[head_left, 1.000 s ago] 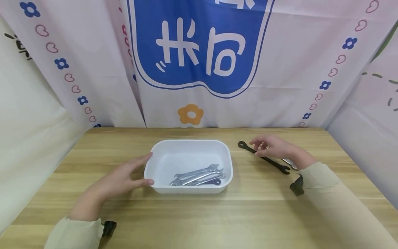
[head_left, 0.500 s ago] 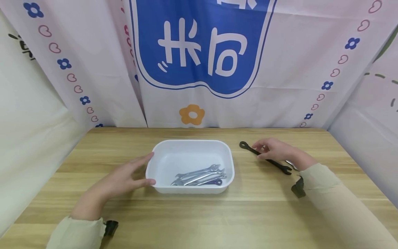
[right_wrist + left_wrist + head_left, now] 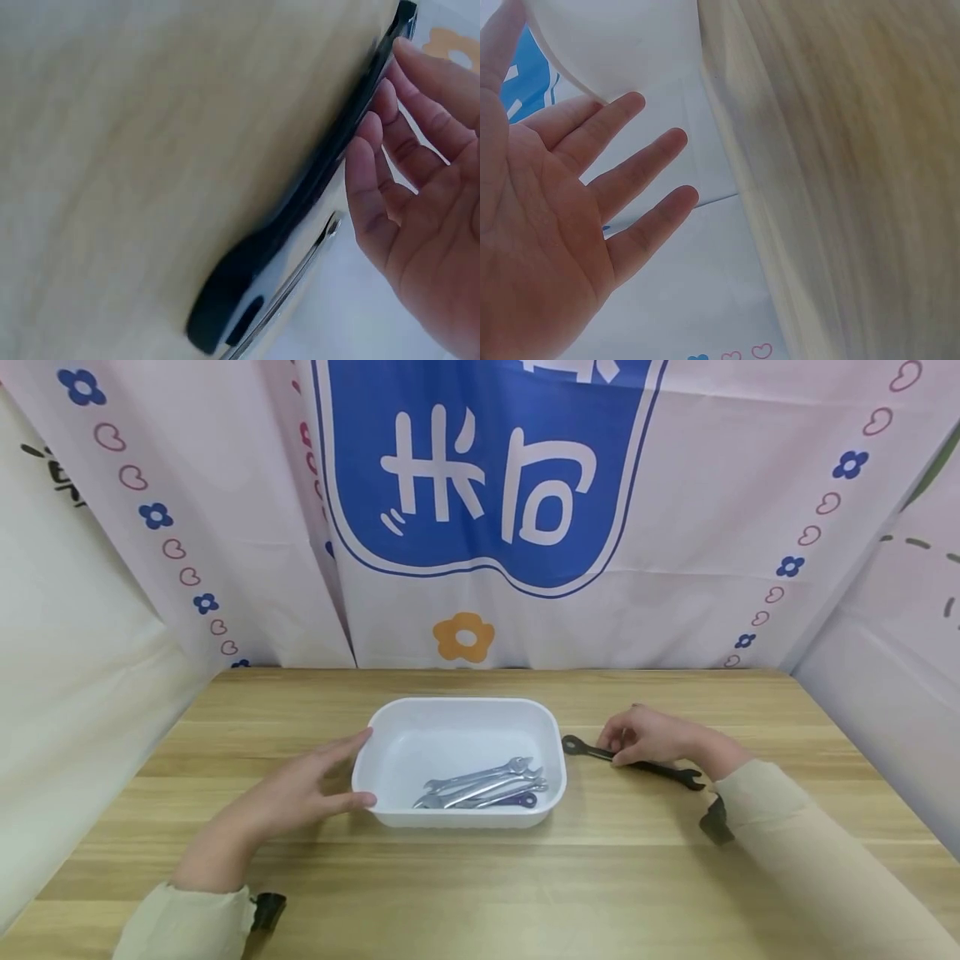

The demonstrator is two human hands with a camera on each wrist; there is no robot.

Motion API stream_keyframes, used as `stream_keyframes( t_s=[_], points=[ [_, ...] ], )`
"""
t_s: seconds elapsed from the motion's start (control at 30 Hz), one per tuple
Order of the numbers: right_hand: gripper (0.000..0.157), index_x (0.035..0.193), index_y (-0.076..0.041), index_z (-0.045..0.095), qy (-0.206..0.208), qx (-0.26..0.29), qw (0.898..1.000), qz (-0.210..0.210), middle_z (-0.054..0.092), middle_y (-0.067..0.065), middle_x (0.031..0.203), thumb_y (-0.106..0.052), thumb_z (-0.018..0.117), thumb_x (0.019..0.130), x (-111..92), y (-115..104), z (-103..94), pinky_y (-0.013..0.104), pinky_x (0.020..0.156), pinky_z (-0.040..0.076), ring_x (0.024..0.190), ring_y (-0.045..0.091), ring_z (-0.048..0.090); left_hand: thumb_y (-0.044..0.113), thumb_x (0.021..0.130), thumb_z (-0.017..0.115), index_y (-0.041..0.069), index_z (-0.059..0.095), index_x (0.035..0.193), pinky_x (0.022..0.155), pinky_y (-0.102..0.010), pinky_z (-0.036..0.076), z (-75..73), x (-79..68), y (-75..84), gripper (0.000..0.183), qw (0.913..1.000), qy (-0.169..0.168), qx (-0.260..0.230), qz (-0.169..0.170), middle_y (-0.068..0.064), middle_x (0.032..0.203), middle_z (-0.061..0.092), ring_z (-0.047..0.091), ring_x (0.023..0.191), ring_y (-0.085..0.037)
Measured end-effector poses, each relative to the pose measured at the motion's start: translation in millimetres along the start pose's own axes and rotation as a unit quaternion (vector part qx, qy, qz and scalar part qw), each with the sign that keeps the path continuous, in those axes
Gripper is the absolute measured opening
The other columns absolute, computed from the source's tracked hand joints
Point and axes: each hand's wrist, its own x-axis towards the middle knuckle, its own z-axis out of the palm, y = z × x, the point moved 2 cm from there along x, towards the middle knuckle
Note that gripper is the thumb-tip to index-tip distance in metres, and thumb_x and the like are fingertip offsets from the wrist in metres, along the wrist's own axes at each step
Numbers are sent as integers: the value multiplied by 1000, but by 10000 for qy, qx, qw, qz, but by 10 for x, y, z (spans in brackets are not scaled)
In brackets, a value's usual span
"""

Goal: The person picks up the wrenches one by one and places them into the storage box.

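Observation:
In the head view, my right hand (image 3: 651, 735) pinches a black combination wrench (image 3: 667, 770) near its middle, between thumb and fingertips. Its ring end points toward the white plastic basin (image 3: 457, 818), and the open end lies under my wrist. The right wrist view shows that black wrench (image 3: 300, 187) along the fingertips, with a thin silver wrench (image 3: 289, 285) beside it. My left hand (image 3: 288, 793) rests against the basin's left side, thumb and forefinger at the rim, the other fingers spread. Several silver wrenches (image 3: 480, 781) and a dark purple one (image 3: 525, 799) lie inside the basin.
A wooden table (image 3: 480, 893) carries everything. Behind it hangs a white printed cloth (image 3: 675, 618) with a blue emblem, and pale cloth also closes off both sides.
My right hand has closed on the black wrench and shifted it, its ring end swinging nearer to the basin. The silver wrench beside it is now hidden in the head view. My left hand stays put.

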Motion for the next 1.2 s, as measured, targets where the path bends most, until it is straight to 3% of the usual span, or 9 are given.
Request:
stream_keyframes(
  t_s=[0.17,0.3,0.67,0.93,1.2],
  points=[
    [16,101,-6,67,-221,40,9996,-173,65,3,94,-5,73,86,-26,-82,65,22,76,52,86,13,57,53,88,70,8,33,155,108,-68,38,1,-4,-5,89,10000,11,-22,10,-23,156,38,38,141,-49],
    [14,96,-6,66,-218,-249,9989,-326,63,3,96,-2,74,85,-50,-146,100,21,76,52,86,11,56,52,88,70,7,32,155,109,-68,37,-1,-7,-3,89,10000,-12,-70,-1,-23,157,37,37,141,-49],
    [18,84,-11,61,81,-1097,9939,-70,53,-2,78,3,67,75,-40,-214,151,21,64,41,73,11,47,53,88,69,9,30,156,109,-69,35,2,1,-8,90,9998,-89,-149,-55,-22,158,35,35,142,-49],
    [15,85,-9,64,388,-844,9940,-570,58,-5,77,6,65,81,-59,-132,125,21,63,46,72,6,50,53,88,69,10,30,157,108,-70,36,-9,-5,-3,90,9999,-78,-129,-75,-23,158,34,35,142,-50],
    [9,98,-6,68,183,-442,9969,-632,67,2,86,-1,66,91,-102,-84,109,23,72,52,77,6,57,55,88,69,10,30,157,110,-69,34,11,-10,-23,91,9997,-89,-204,-119,-22,159,34,34,143,-49]
  ],
)
